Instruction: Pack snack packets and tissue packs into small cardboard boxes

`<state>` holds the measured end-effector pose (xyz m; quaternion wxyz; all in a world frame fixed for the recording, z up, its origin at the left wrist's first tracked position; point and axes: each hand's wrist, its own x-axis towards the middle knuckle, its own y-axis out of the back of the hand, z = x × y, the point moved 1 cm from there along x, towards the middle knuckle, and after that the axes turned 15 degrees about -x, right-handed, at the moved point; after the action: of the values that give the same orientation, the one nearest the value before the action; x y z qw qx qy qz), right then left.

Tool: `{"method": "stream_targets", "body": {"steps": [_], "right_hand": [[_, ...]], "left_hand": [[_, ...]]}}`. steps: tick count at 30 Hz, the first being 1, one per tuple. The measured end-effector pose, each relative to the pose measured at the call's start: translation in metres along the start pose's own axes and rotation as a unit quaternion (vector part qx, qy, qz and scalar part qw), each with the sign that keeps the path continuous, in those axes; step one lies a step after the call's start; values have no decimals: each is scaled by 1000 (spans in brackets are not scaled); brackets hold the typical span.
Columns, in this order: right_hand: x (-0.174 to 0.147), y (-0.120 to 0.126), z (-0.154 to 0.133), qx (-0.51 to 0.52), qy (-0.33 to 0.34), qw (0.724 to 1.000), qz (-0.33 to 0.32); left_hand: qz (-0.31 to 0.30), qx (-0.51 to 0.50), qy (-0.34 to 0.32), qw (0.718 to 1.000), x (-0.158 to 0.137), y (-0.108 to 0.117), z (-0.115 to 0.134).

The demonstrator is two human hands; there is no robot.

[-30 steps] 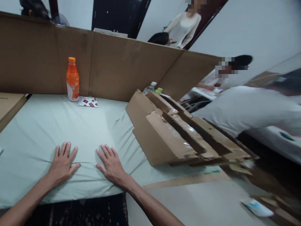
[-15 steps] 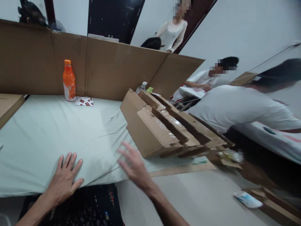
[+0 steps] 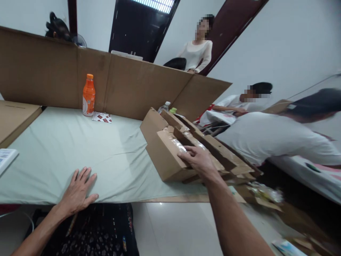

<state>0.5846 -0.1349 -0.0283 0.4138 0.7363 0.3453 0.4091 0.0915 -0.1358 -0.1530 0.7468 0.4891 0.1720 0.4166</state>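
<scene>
My left hand (image 3: 80,190) lies flat near the front edge of the pale green cloth-covered table (image 3: 112,142), fingers spread and holding nothing. To the right, my right hand (image 3: 198,160) is at the top of the nearest cardboard box (image 3: 166,156). Its thumb and fingers bend over the taped upper edge, and some fingertips are hidden there. Several open boxes stand in a slanted row at the table's right side, with clear tape along their edges.
An orange bottle (image 3: 88,96) and a small packet (image 3: 102,117) stand before a cardboard screen (image 3: 144,85). A flat carton (image 3: 20,115) and a white object (image 3: 7,158) lie left. Bottles (image 3: 165,106) show behind the boxes. People (image 3: 198,53) are beyond; another person (image 3: 263,137) bends at right.
My right hand has moved right from above the cloth onto the nearest cardboard box. My left hand still rests on the cloth. The view has shifted slightly.
</scene>
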Motion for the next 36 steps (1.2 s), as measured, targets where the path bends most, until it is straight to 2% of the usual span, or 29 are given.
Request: {"method": "stream_targets", "body": {"steps": [3, 7, 9, 11, 14, 16, 18, 21, 24, 26, 29, 31, 33, 36], "right_hand": [[0, 3, -18, 40, 10, 999, -29], [-11, 1, -60, 77, 50, 994, -60], [-23, 0, -88, 89, 93, 990, -61], [-39, 1, -119, 91, 168, 980, -51], [-71, 7, -167, 96, 337, 935, -57], [-91, 13, -190, 127, 452, 878, -96], [-104, 20, -204, 176, 519, 823, -149], [-108, 29, -211, 230, 530, 782, -234], [-101, 32, -212, 250, 517, 766, -291], [-96, 31, -216, 252, 506, 770, -295], [-87, 27, -226, 220, 482, 796, -294], [-77, 22, -235, 181, 472, 802, -319], [-63, 16, -243, 147, 473, 788, -365], [-44, 7, -253, 120, 487, 748, -433]], "left_hand": [[11, -39, 11, 999, -3, 5, -3], [48, -95, 29, 994, -5, 20, -8], [69, -122, 39, 989, -3, 28, -11], [86, -146, 49, 984, 0, 38, -13], [99, -173, 61, 978, 4, 53, -15], [97, -227, 61, 967, 4, 64, -16], [92, -313, 58, 944, 2, 75, -18], [87, -392, 66, 913, -4, 86, -20], [75, -382, 71, 918, -9, 90, -23], [60, -370, 70, 924, -11, 89, -24], [45, -382, 76, 920, -14, 84, -27], [47, -388, 80, 917, -15, 81, -31], [43, -398, 80, 913, -15, 79, -35], [20, -405, 67, 912, -14, 77, -39]]}}
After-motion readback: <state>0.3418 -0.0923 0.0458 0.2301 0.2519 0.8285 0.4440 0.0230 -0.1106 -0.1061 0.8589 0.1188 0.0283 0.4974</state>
